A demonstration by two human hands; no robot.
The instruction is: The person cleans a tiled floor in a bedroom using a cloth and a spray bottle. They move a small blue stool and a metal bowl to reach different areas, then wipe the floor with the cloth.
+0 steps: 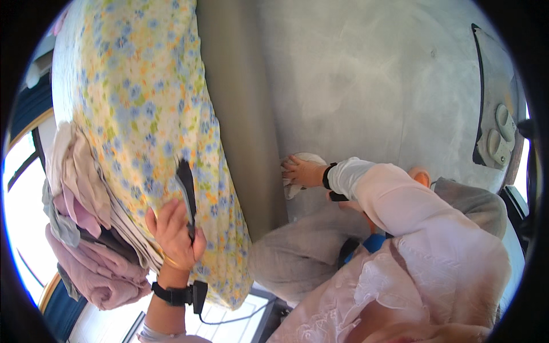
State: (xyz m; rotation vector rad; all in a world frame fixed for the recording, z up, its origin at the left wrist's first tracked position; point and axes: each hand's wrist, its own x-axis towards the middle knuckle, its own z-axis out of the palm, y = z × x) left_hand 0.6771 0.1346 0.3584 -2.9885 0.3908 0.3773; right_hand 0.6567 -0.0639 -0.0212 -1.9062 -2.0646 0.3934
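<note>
My left hand (pixel 174 231) rests on a floral bed sheet (pixel 143 108), fingers stretched out and thumb apart. Lying along its index finger is a dark brush (pixel 187 191) with black bristles and a grey back; its near end lies between thumb and fingers, and no firm grip on it shows. Down at the floor by the bed's base, my right hand (pixel 304 171) presses a white cloth (pixel 293 190), with its fingers over the bunched fabric. Part of the cloth is hidden under the palm.
Rumpled clothes (pixel 94 251) are heaped at the bed's left edge. The brown bed side (pixel 240 103) borders the grey floor (pixel 366 86). A pair of light slippers (pixel 498 146) sits on a dark-edged mat (pixel 492 74) at right. From my left wristband runs a cable (pixel 240 320).
</note>
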